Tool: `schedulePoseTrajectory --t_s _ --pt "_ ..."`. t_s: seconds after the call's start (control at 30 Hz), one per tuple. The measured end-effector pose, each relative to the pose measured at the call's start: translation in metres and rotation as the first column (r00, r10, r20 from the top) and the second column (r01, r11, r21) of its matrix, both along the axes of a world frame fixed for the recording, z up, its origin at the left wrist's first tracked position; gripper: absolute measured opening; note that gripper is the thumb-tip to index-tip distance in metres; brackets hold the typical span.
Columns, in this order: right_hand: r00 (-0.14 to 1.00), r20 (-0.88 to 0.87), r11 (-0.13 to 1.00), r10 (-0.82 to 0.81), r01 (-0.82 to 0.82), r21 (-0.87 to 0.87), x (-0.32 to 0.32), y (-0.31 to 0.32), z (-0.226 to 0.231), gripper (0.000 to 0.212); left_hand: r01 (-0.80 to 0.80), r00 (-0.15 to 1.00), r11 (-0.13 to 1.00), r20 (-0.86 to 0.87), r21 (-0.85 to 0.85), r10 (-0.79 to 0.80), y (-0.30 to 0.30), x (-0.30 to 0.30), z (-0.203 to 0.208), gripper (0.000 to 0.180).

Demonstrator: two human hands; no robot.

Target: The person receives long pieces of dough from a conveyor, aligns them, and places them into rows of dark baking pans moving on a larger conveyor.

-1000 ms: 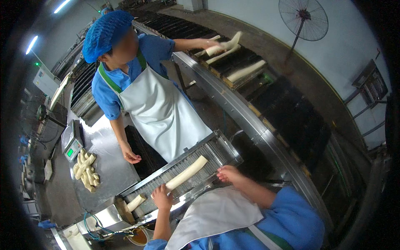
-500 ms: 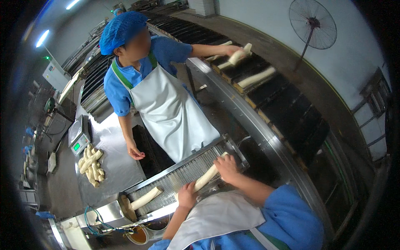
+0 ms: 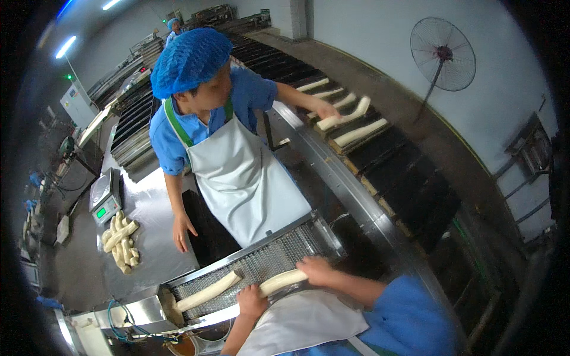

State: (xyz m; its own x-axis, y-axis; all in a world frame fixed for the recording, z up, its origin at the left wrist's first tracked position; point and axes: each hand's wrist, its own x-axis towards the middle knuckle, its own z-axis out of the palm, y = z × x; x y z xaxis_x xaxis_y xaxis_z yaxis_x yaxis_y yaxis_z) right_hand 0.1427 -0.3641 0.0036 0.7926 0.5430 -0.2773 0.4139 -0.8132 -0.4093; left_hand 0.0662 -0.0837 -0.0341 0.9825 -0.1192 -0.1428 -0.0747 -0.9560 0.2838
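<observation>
A long pale dough roll (image 3: 281, 282) stretches across the near side of the metal mesh conveyor (image 3: 261, 259). Closed around its left end is my left hand (image 3: 252, 301), while my right hand (image 3: 315, 270) grips the right end. A second dough roll (image 3: 209, 292) lies on the mesh to the left, its lower end at the metal outlet (image 3: 166, 307). Across the conveyor, a co-worker's hand (image 3: 326, 111) holds a bent dough roll (image 3: 349, 118) over the dark trays (image 3: 404, 163).
Several dough pieces (image 3: 121, 240) are heaped on the steel table (image 3: 148, 267) beside a scale (image 3: 105, 194). The co-worker in a white apron (image 3: 252, 184) stands just beyond the conveyor. A steel rail (image 3: 350, 160) runs along the trays. A large fan (image 3: 443, 53) stands by the wall.
My hands have drawn the dough roll nearer to me and to the left. The roll beside it has slid farther out along the mesh. The co-worker's dough roll has been lowered toward the trays.
</observation>
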Motion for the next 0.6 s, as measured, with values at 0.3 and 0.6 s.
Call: schedulePoseTrajectory --t_s 0.3,0.6 --pt "0.992 -0.111 0.998 -0.065 0.063 -0.024 -0.002 0.016 -0.017 0.029 0.076 0.996 0.98 -0.038 -0.186 -0.084 0.019 0.009 0.001 0.042" --pt "0.991 -0.094 0.953 0.096 -0.119 -0.278 0.022 0.0 -0.022 0.021 -0.007 0.942 0.999 -0.335 -0.041 -0.007 0.059 -0.02 0.029 0.034"
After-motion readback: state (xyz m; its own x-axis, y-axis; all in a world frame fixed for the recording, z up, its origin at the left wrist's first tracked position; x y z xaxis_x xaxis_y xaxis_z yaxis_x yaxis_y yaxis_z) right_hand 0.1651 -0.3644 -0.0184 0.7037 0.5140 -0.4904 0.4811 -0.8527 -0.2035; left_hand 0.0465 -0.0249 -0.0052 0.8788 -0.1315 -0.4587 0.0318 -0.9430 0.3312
